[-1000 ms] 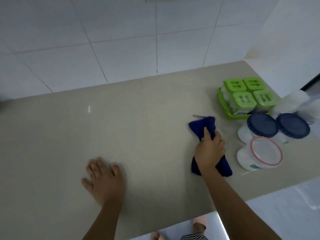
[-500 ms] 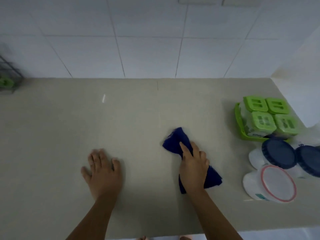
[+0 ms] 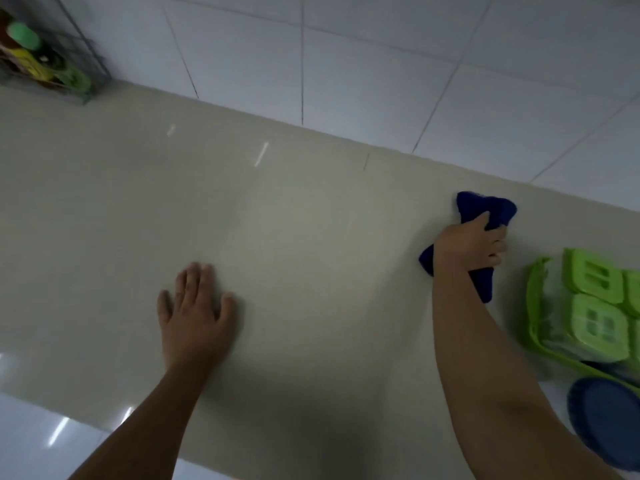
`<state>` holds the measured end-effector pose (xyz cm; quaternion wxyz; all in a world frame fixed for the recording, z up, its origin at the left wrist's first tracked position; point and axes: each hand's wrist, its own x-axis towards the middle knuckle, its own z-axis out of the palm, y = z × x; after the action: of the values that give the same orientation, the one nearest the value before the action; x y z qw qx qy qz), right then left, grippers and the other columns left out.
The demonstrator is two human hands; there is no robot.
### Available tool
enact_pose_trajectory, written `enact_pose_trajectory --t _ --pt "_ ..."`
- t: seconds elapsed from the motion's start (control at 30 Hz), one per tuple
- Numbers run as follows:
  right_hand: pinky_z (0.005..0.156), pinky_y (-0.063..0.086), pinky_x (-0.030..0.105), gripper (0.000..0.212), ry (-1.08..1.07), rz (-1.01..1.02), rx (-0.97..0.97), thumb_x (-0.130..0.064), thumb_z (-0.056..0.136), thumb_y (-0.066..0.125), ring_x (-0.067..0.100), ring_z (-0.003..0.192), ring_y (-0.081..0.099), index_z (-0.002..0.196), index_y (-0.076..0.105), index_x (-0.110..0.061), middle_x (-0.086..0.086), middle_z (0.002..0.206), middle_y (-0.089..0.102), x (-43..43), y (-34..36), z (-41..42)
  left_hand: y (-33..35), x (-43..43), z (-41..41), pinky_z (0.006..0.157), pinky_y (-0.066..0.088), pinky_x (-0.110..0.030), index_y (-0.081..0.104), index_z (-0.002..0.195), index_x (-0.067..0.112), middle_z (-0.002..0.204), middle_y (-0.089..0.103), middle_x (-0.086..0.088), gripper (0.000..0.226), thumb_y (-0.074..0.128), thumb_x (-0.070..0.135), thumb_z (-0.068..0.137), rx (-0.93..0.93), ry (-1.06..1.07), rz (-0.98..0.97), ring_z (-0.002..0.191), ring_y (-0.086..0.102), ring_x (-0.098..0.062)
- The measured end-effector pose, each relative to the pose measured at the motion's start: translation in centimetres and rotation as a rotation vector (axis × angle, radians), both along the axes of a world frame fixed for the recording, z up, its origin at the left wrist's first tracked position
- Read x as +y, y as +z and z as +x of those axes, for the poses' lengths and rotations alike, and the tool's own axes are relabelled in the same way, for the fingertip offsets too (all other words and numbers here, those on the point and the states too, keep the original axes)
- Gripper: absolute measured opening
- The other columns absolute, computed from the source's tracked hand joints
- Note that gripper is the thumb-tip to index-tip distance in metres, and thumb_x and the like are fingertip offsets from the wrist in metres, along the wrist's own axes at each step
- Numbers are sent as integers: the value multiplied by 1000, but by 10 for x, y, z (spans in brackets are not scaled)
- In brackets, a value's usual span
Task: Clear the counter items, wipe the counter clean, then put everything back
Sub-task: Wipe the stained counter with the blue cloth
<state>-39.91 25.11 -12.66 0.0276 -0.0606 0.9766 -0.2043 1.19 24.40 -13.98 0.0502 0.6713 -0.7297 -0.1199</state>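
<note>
Right hand, fingers closed on the blue cloth, presses it to the counter for wiping. Left hand, fingers spread flat, likely braces; green-lidded containers sit aside at right.

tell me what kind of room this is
Most likely a home kitchen. A beige counter runs along a white tiled wall, lidded green food containers stand on it at the right, and a wire rack holds bottles at the far left.
</note>
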Motion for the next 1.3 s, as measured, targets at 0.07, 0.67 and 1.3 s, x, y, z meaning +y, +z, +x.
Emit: enact_pose_trajectory --t 0.07,0.67,1.3 --pt "109 21 49 56 27 0 -16 -19 92 49 36 134 28 146 33 -23 12 157 19 -21 4 -15 2 1 -1 120 -1 -39 20 152 22 161 12 2 74 17 55 85 2 0 0 148 3 -10" --pt "104 28 38 55 816 -59 118 -11 94 43 28 123 39 145 36 -30 6 154 29 -61 -5 132 5 0 -4 120 1 -38 20 152 23 160 14 3 79 12 58 81 -7 30 -2 148 6 -11" --pt "81 51 39 60 1056 -10 219 -13 79 69 23 97 58 133 51 -32 2 139 53 108 -9 297 4 2 7 120 -5 -44 8 152 11 161 6 -6 62 23 40 99 103 -81 22 149 -1 -17"
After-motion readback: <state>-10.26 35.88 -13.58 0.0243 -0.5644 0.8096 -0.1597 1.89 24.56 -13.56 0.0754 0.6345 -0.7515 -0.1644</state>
